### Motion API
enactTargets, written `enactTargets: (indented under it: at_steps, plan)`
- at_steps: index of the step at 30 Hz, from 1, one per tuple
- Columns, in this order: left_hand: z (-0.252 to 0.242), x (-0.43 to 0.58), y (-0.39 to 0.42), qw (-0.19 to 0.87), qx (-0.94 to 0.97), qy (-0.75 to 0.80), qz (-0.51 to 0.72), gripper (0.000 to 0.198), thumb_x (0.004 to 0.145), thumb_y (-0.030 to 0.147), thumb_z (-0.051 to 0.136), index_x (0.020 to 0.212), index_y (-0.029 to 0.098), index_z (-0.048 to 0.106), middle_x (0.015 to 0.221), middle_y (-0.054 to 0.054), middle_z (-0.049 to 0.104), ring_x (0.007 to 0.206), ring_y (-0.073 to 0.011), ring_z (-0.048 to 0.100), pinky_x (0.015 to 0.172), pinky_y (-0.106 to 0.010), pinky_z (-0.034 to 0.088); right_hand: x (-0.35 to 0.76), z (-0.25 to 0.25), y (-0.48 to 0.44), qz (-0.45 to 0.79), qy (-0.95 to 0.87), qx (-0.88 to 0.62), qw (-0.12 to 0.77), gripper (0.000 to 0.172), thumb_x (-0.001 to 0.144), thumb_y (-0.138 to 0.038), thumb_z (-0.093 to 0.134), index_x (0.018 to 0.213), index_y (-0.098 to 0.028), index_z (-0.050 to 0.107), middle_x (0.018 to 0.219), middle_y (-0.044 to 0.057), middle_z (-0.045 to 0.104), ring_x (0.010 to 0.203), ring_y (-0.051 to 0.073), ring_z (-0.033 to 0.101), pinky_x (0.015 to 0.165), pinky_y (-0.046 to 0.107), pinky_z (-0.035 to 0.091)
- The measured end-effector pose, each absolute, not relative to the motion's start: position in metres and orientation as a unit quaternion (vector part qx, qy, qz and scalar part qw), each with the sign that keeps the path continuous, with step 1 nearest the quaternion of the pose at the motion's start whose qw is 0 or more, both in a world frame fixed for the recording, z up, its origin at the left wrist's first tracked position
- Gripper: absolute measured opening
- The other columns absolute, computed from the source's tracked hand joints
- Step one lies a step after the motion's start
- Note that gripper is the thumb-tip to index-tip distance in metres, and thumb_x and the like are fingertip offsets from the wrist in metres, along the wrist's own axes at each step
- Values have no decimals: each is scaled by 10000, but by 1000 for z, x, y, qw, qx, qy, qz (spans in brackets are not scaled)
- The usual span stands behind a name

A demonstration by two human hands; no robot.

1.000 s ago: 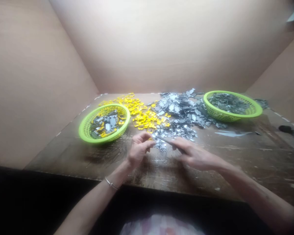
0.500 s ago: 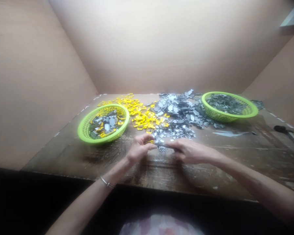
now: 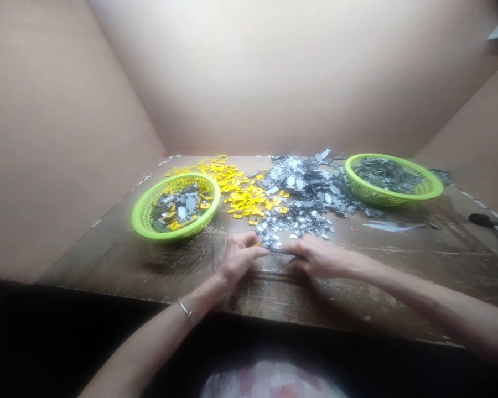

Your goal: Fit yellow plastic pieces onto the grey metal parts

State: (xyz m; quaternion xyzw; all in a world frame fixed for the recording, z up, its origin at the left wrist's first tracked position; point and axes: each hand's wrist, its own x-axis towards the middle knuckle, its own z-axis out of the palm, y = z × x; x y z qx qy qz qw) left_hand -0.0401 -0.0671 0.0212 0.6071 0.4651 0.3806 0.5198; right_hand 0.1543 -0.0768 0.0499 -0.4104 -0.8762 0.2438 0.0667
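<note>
My left hand (image 3: 239, 257), with a bangle on its wrist, pinches a small yellow piece (image 3: 256, 244) that mostly hides behind the fingers. From the other side, my right hand (image 3: 318, 256) is closed on a thin dark strip (image 3: 279, 251), whose tip reaches my left fingertips. Whether that strip is a tool or a flat part I cannot tell. Just beyond the hands lie small silver metal pieces (image 3: 311, 222). Behind them are a heap of yellow plastic frames (image 3: 249, 202) and a larger heap of grey metal plates (image 3: 302, 179).
At left stands a green basket (image 3: 143, 221) holding yellow and grey pieces together. Another green basket (image 3: 434, 190) with grey pieces is at back right. A clear plastic scrap (image 3: 392, 226) and a dark-headed tool (image 3: 479, 220) lie to the right. Walls enclose the worn table (image 3: 120, 276).
Both hands stay together over the table's front; they have come slightly closer, and less of the yellow piece and dark strip shows. The view has shifted slightly.
</note>
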Motion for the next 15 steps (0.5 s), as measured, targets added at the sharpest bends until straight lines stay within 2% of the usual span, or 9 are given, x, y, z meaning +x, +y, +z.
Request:
enactTargets:
  at_steps: [11,13,15]
  plan:
    - [19,-39,-59,507,615,466,386,165,558,258,594,508,127,508,485,45,425,487,-59,373,489,-191,291,153,47,-71,224,-869,-440,41,280,638,-95,442,855,-188,594,679,17,596,592,113,493,542,203,310]
    - [23,-38,-57,508,612,453,402,127,539,232,613,587,135,546,572,30,494,568,-75,439,556,-195,333,153,49,-70,210,-870,-443,53,296,650,-102,434,887,-196,584,715,19,599,622,117,502,560,205,321]
    - [26,-39,-54,508,598,443,434,245,500,194,640,730,152,564,742,0,551,711,-107,486,641,-210,357,154,52,-70,193,-869,-450,74,301,672,-131,431,930,-203,569,758,24,600,660,124,511,584,211,333]
